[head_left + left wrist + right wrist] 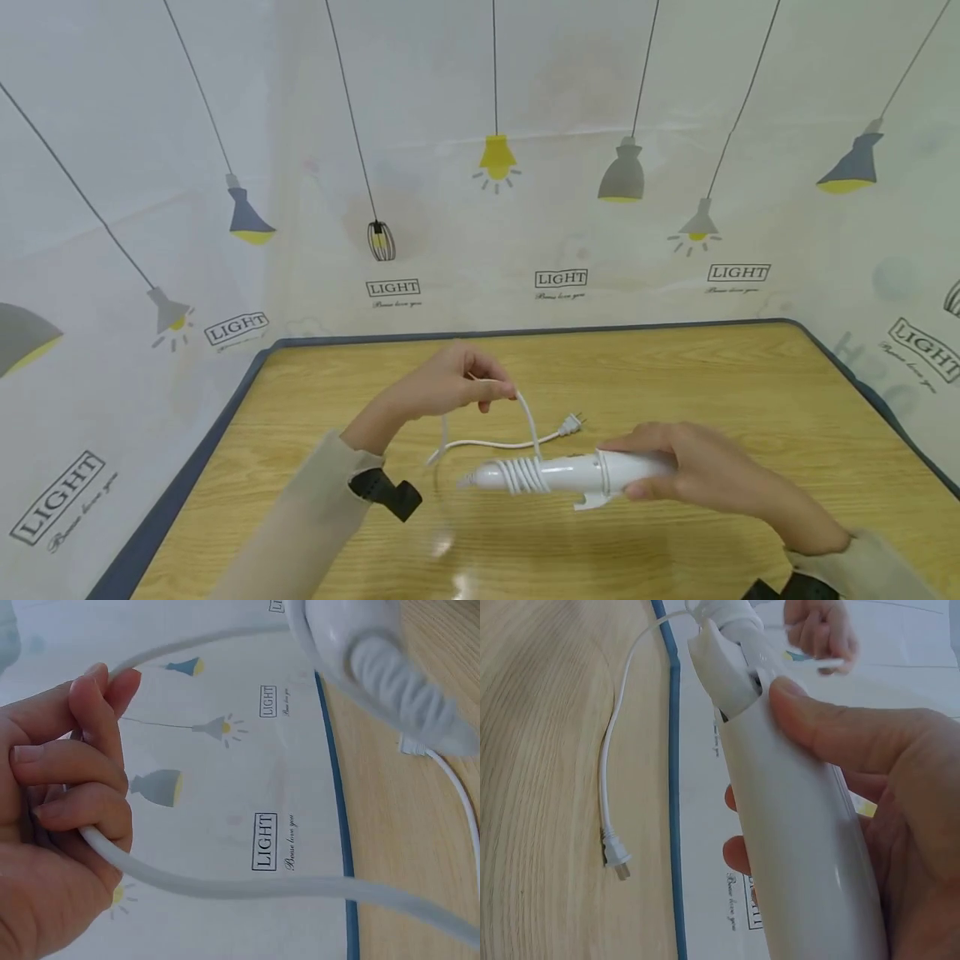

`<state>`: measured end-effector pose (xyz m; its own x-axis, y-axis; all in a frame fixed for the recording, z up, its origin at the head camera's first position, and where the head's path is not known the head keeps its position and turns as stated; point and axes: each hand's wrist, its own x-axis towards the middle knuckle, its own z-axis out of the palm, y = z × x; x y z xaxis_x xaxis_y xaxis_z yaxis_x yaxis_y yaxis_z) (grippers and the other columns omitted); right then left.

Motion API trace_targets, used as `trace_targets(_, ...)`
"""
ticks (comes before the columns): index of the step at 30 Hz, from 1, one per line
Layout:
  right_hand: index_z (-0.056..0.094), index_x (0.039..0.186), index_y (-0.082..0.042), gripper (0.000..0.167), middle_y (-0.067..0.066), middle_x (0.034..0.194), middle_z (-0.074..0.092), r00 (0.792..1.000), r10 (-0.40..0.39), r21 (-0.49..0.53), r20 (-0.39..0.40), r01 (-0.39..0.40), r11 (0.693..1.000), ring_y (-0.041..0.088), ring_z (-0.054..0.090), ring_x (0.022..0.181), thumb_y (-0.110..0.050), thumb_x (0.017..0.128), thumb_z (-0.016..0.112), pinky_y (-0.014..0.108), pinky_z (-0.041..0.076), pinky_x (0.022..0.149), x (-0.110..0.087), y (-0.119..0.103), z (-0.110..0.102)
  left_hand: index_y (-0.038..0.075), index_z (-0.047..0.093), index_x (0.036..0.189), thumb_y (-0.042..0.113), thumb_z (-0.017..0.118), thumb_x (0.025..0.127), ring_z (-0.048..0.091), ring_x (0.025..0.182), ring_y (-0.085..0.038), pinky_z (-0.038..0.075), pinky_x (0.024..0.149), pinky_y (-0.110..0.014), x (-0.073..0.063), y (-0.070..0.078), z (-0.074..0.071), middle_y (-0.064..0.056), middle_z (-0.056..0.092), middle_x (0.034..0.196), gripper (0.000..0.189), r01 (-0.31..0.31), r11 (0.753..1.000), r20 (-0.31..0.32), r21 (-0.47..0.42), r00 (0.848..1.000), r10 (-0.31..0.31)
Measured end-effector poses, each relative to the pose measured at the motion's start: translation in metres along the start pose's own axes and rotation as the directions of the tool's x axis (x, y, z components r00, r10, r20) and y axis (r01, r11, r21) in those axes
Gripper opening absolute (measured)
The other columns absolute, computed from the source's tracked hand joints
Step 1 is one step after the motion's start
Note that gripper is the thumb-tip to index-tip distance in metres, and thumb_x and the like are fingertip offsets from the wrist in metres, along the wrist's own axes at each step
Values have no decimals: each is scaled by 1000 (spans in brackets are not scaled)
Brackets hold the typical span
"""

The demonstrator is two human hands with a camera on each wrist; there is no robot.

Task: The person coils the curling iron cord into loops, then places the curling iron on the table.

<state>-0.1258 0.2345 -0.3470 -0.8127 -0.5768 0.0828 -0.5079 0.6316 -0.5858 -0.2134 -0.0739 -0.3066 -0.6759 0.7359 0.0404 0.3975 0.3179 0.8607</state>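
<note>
A white curling iron (573,475) is held level above the wooden table, its thick end gripped by my right hand (690,471). In the right wrist view that hand's thumb lies along the white casing (795,825), fingers round the far side. Several turns of white cord (525,476) are wound about the iron's narrower end. My left hand (457,383) pinches the cord up and left of the iron; the left wrist view shows the cord (225,889) running through its curled fingers. A ribbed cord sleeve (401,682) sticks out of the iron's tip.
The cord's two-prong plug (571,423) lies on the wooden table (360,533) behind the iron. A dark blue edge (525,332) borders the table. Beyond it hangs a pale sheet (450,208) printed with lamps and the word LIGHT.
</note>
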Motion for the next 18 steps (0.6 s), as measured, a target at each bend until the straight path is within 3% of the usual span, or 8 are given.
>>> trace_targets(5, 64, 118, -23, 49, -11, 94, 61, 995, 51, -96, -80, -58, 994, 3, 47, 67, -49, 77, 67, 22, 38, 55, 2, 3, 3, 10, 73, 89, 17, 60, 90, 34, 43, -12, 27, 42, -22, -15, 17, 6, -2, 59, 58, 15, -12, 998, 34, 57, 999, 11)
trace_targets(10, 64, 117, -26, 47, -8, 96, 64, 982, 74, -176, -173, -104, 979, 3, 47, 65, -46, 75, 70, 23, 38, 53, 6, 0, 10, 4, 72, 96, 16, 57, 92, 33, 44, -9, 27, 42, -21, -25, 31, 22, 1, 59, 61, 19, 11, 999, 74, 37, 997, -14)
trace_targets(18, 64, 119, -23, 47, -1, 100, 65, 929, 137, -181, -345, -209, 961, 10, 50, 67, -38, 76, 73, 27, 37, 49, 10, -6, 16, 3, 69, 104, 10, 55, 93, 32, 42, -6, 27, 40, -20, -39, 33, 51, 0, 59, 61, 20, 77, 994, 23, -81, 997, -76)
